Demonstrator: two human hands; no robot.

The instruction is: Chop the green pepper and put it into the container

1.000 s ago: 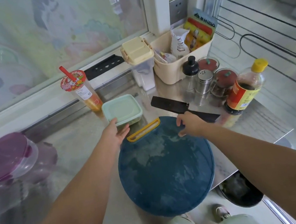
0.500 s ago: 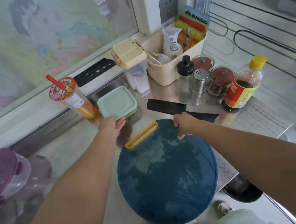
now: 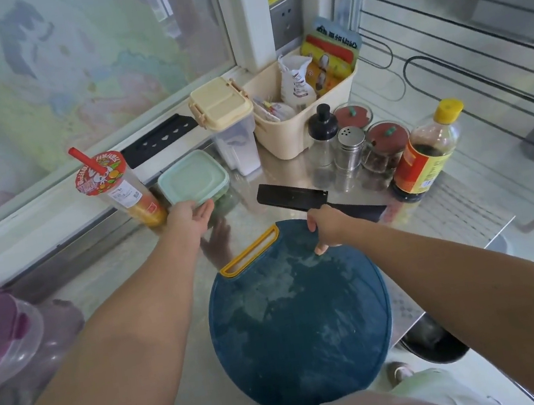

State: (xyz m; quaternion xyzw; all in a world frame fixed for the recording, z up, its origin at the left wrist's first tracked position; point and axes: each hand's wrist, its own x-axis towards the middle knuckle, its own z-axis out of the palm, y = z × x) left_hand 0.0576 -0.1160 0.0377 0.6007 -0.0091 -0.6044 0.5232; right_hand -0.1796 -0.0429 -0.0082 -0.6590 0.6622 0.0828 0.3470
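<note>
Left hand, the nearer, touches with relaxed fingers the pale green square lidded container by the counter's back edge. Right hand pinches the round blue board

Left hand at mint container — right hand on rim of blue board

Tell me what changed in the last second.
The left hand reached forward from beside the board to the container and now touches its near edge. The right hand keeps gripping the board's far rim; board, container and knife stayed put.
</note>
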